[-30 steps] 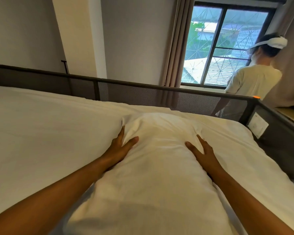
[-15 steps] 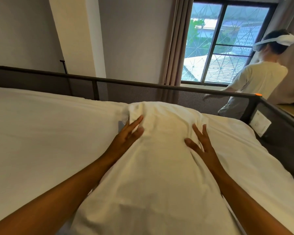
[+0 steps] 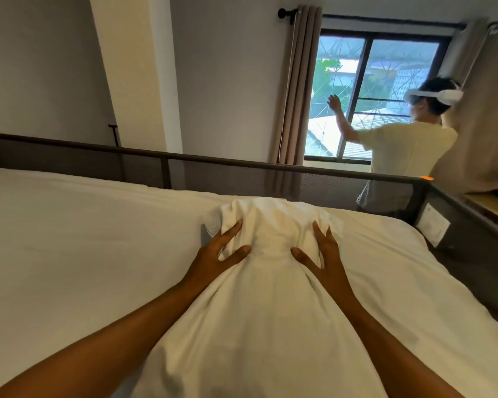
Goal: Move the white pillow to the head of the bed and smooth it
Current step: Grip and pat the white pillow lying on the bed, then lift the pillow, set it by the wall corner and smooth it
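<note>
Item: one soft white cloth-covered pillow (image 3: 270,297), lying lengthwise at lower centre of the frame on the white-sheeted bed (image 3: 69,239), its far end bunched just short of the dark mesh bed rail (image 3: 213,163) across the middle. Left hand (image 3: 213,255) and right hand (image 3: 327,254), one on each flank of that far end, had fingers spread and nearly straight, thumbs on top, pressing rather than clutching. Step judged: the push toward the head; next it would need seating there, then flat palms to stroke out the creases.

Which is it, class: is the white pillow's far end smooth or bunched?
Bunched. The white pillow shows folds between the left hand and right hand pressing its sides.
</note>
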